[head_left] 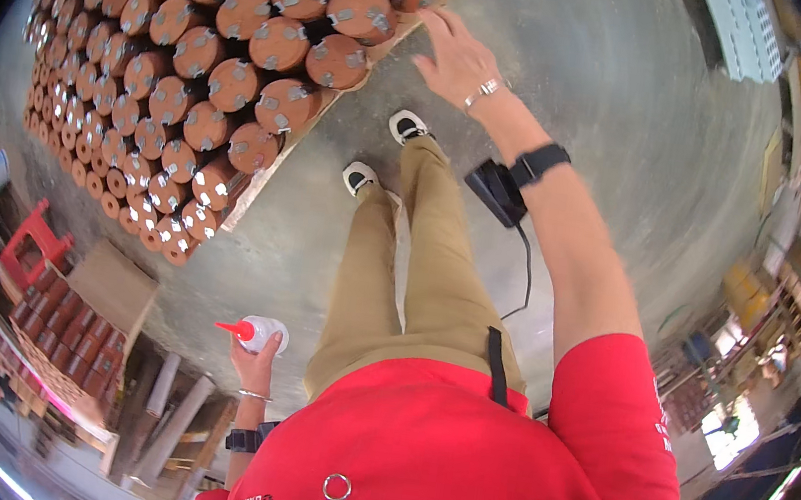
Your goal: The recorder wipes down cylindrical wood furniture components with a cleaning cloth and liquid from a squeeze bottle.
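- The right hand [459, 57] is in the upper middle of the frame, at the end of a long stretched arm. Its fingers are spread open and it holds nothing. The fingertips are just beside the nearest orange cylinders [246, 41] at the corner of the stack; I cannot tell if they touch.
- On this hand there is a ring, and on the wrist a black watch [539, 163].
- The orange cylinders fill the upper left of the frame. They stand close together in many rows on a flat board on the floor [593, 64], and each has grey metal pieces on its round top.
- The left hand [255, 357] is in the lower left of the middle. It is closed around a small white squeeze bottle [260, 333] with a red pointed tip, and the tip points to the left of the frame.
- This wrist has a thin bracelet and a black band below it.
- The person wears a red top and beige trousers [418, 272], with dark shoes with white toes standing on the grey floor near the board edge.
- A black device [496, 192] with a cable hangs beside the right forearm.
- In the lower left there is a box with more brown-red cylinders [71, 330], and a red frame near it.
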Demonstrator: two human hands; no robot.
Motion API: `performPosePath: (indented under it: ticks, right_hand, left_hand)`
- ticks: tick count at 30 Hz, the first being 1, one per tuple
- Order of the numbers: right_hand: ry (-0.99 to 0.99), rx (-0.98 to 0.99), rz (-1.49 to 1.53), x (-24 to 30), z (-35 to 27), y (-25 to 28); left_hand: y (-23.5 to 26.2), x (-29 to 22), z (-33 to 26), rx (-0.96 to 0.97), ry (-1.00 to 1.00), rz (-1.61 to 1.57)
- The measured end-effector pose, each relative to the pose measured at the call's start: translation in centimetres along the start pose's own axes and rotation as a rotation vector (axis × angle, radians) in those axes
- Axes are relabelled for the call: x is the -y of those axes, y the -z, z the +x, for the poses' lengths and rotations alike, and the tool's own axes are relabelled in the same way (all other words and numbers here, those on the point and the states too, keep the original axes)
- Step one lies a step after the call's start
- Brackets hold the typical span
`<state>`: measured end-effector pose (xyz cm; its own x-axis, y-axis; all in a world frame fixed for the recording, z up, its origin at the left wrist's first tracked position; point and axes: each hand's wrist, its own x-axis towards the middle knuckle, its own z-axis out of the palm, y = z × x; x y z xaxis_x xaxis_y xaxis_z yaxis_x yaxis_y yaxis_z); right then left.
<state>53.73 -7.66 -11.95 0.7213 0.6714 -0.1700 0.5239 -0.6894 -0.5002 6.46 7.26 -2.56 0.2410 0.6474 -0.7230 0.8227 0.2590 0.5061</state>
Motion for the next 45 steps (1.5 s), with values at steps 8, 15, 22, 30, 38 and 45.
performPosePath:
  ticks: [8, 15, 22, 30, 38, 45]
  right_hand:
    - [-0.609, 0.359, 0.046, -11.0, -18.9, -5.1]
    - [-0.716, 0.615, 0.184, -12.3, -24.5, -5.9]
    - [-0.644, 0.578, 0.235, -15.2, -24.9, -2.9]
    - [-0.673, 0.619, 0.173, -19.7, -25.1, 2.2]
    - [-0.616, 0.677, -0.022, -20.9, -26.3, 6.5]
    - [-0.416, 0.560, -0.161, -19.8, -26.0, 4.8]
  left_hand:
    - [-1.9, -3.4, 1.2, 0.063, -0.102, 0.170]
    - [-7.0, -7.6, -0.3, 0.057, -0.149, 0.209]
    - [-11.8, -11.5, -2.6, 0.058, -0.176, 0.191]
    - [-15.8, -14.5, -5.3, 0.017, -0.191, 0.061]
    - [-13.4, -12.4, -8.7, -0.138, -0.259, -0.053]
    - [-8.9, -4.8, -13.3, -0.357, -0.192, -0.299]
